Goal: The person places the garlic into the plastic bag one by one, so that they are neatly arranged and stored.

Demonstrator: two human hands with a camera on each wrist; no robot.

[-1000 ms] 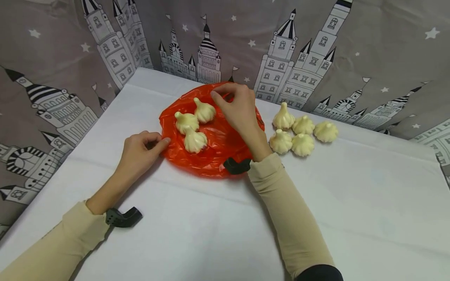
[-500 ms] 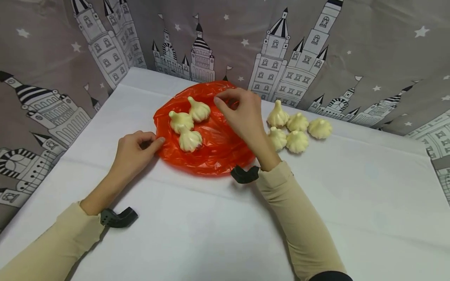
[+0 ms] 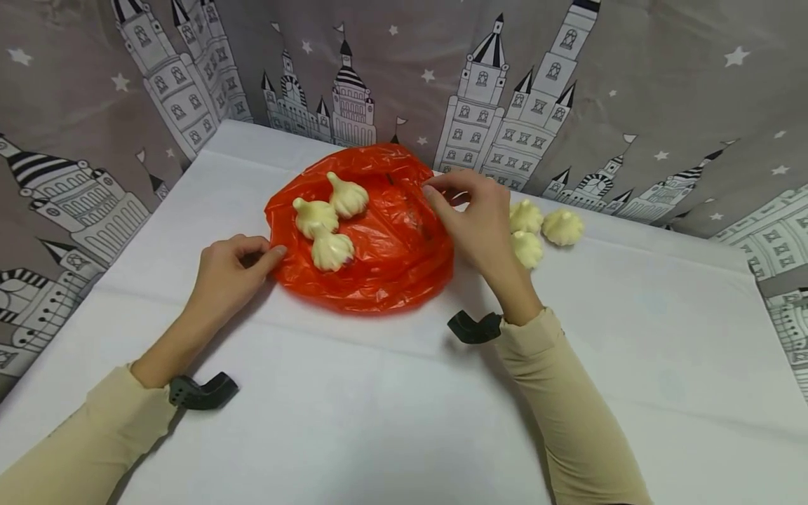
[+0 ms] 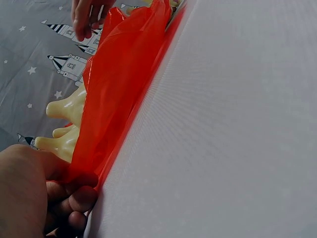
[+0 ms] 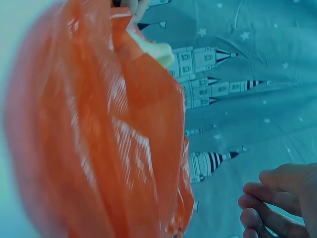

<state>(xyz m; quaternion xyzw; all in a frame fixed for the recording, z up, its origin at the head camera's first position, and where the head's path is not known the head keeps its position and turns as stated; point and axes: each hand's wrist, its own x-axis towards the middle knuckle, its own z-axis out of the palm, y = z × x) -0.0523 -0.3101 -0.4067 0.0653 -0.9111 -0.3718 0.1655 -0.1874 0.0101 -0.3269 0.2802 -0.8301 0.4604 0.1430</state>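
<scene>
A red plastic bag [image 3: 391,238] lies spread with its mouth up, and three garlic bulbs [image 3: 332,250] sit in its left part. My left hand [image 3: 230,270] pinches the bag's left rim between thumb and fingers; the left wrist view shows the film [image 4: 119,69] drawn taut from that grip. Just past the bag's right rim is my right hand [image 3: 476,221], fingers loosely bent with nothing in them. In the right wrist view, that hand [image 5: 282,201] stands apart from the bag [image 5: 143,134]. More garlic bulbs [image 3: 563,228] lie beyond it, partly covered by the hand.
A white cloth [image 3: 353,407] covers the table. Behind and to the left hangs a grey curtain [image 3: 663,63] printed with castles and stars. Each wrist wears a black camera mount [image 3: 203,391].
My right hand has moved right, from over the bag to outside its right rim, now covering some loose bulbs. The left hand keeps its hold on the rim. The view has shifted slightly.
</scene>
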